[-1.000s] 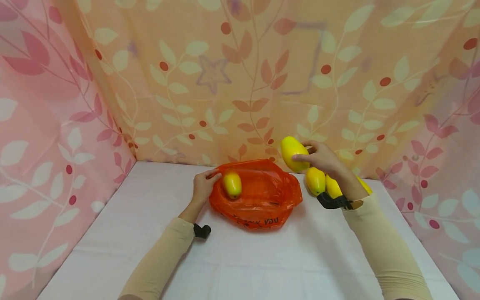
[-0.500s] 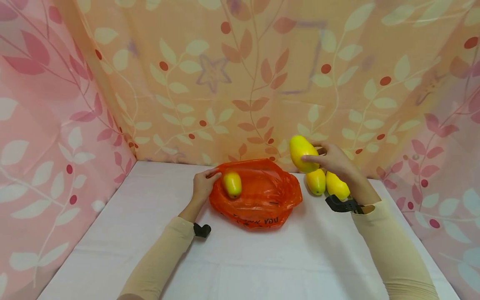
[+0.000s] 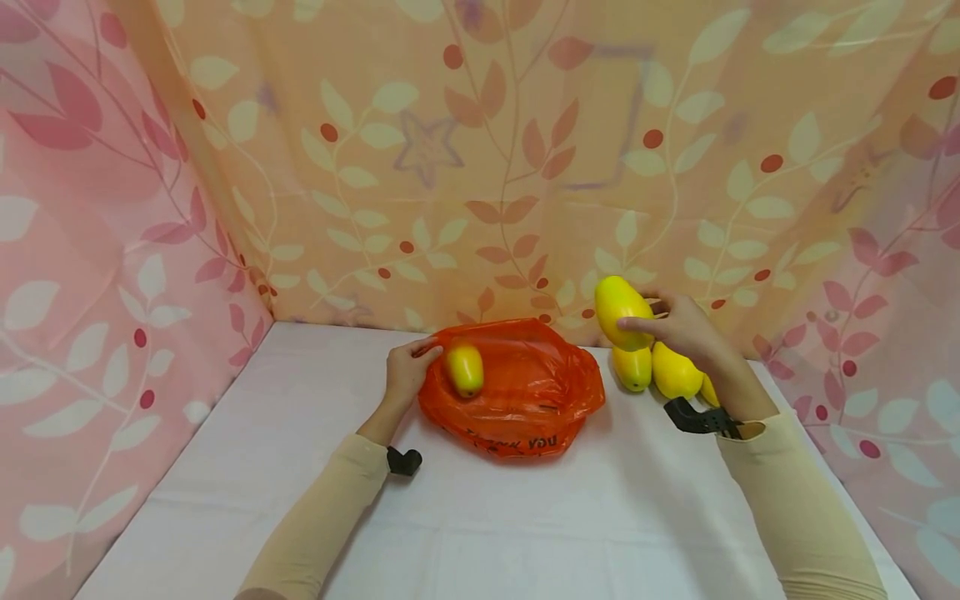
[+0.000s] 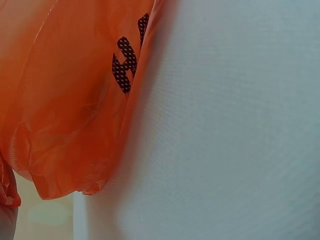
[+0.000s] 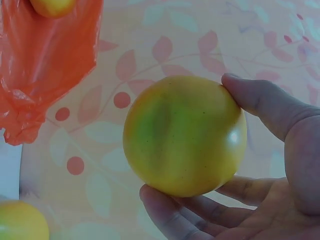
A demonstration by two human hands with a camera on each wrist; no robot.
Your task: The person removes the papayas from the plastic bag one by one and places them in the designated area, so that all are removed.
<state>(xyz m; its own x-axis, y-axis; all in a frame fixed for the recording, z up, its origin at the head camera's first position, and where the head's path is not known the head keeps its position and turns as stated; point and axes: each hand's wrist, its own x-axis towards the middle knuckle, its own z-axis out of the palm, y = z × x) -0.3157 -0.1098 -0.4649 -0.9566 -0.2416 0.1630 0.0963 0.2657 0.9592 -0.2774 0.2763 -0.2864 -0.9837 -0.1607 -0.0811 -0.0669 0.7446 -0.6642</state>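
Note:
An orange-red plastic bag (image 3: 517, 392) with black lettering lies spread on the white table, one yellow mango (image 3: 465, 369) resting on or in it at the left. My left hand (image 3: 408, 369) pinches the bag's left edge; only a sliver of that hand appears in the left wrist view. My right hand (image 3: 682, 325) holds another mango (image 3: 622, 312) up between thumb and fingers, right of the bag. In the right wrist view this held mango (image 5: 185, 135) shows a greenish patch on its end.
Below my right hand, a mango (image 3: 632, 373) and a second mango (image 3: 675, 372) sit on the table (image 3: 525, 533), with another yellow piece (image 3: 708, 390) partly hidden by the wrist. A floral curtain (image 3: 510, 167) stands behind the table's far edge.
My right hand has moved to the right with its mango, away from the bag and over the mangoes on the table. The left hand and bag stay where they were.

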